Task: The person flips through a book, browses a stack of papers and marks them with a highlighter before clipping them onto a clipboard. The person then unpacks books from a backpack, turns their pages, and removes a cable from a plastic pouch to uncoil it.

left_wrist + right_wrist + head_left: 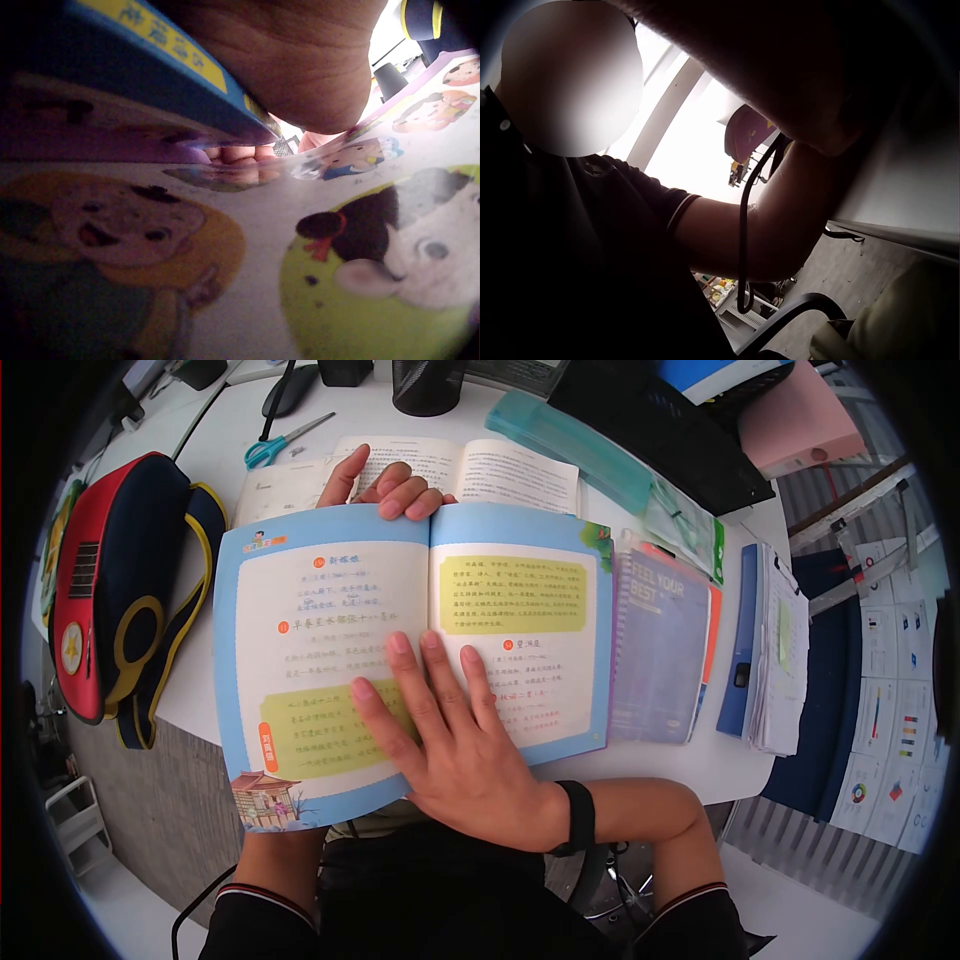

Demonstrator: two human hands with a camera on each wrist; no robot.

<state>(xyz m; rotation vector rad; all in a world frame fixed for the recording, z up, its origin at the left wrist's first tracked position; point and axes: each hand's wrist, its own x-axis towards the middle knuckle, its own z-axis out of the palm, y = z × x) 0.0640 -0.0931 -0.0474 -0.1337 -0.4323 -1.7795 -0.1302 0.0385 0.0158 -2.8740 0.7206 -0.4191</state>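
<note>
An open book with blue-bordered pages of printed text and yellow-green boxes is held up over the lap and table edge. My left hand holds it from behind, with fingers curled over the top edge near the spine; its palm is hidden in the head view. In the left wrist view, the book's cover shows cartoon faces beneath the left hand. My right hand lies on the pages across the lower spine, its fingers spread and fairly straight. The right wrist view shows mostly an arm and a dark shirt.
Behind the held book lies another open book, with blue scissors beside it. A red and navy bag stands left. To the right are a spiral notebook, a teal case and a blue clipboard. A mesh pen holder stands behind.
</note>
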